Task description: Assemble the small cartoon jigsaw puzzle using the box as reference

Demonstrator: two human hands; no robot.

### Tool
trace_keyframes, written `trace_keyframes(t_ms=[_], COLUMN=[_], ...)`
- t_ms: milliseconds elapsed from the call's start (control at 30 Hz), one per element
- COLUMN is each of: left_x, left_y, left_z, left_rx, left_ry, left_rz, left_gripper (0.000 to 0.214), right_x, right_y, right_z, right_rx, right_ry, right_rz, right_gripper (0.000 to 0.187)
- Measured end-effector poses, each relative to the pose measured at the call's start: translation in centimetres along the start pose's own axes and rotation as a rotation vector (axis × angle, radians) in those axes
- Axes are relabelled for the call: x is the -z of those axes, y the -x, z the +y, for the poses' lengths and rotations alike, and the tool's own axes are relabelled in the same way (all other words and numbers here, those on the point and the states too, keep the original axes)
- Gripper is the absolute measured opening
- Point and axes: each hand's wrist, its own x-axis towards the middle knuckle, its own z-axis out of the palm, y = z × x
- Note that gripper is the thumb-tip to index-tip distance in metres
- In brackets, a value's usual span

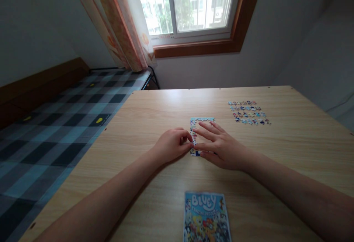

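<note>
A partly joined jigsaw puzzle (202, 119) lies flat on the wooden table, its border pieces forming a frame around bare tabletop. At its left side my left hand (174, 144) is closed, thumb and forefinger together at the border; whatever is between the fingertips is too small to make out. Fingers spread, my right hand (218, 144) rests across the frame and hides much of its middle and right side. Its fingertips touch the left border, close to my left fingertips.
Loose jigsaw pieces (249, 113) lie in rows at the table's back right. A "Bluey" picture sheet or box (207, 218) lies at the front. The wooden table (155, 116) stands beside a bed with a checked cover (69, 124). A window (193, 6) is behind.
</note>
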Motion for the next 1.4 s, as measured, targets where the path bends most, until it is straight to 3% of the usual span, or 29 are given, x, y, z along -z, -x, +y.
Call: trace_keyframes(t_ms=[233, 467, 1200, 1400], left_x=[-0.02, -0.02, -0.04, -0.06], left_y=[0.1, 0.01, 0.23, 0.21], left_z=[0.16, 0.15, 0.39, 0.38], left_rx=[0.006, 0.018, -0.014, -0.005], left_ry=[-0.004, -0.022, -0.015, 0.029], left_rz=[0.02, 0.016, -0.01, -0.009], left_gripper=[0.006, 0.007, 0.005, 0.007], right_x=[0.59, 0.87, 0.44, 0.59], right_y=[-0.07, -0.23, -0.07, -0.11], right_z=[-0.3, -0.77, -0.77, -0.58], right_rx=[0.078, 0.114, 0.101, 0.096], right_ry=[-0.051, -0.054, -0.042, -0.068], right_rz=[0.099, 0.035, 0.033, 0.152], right_gripper=[0.023, 0.018, 0.023, 0.021])
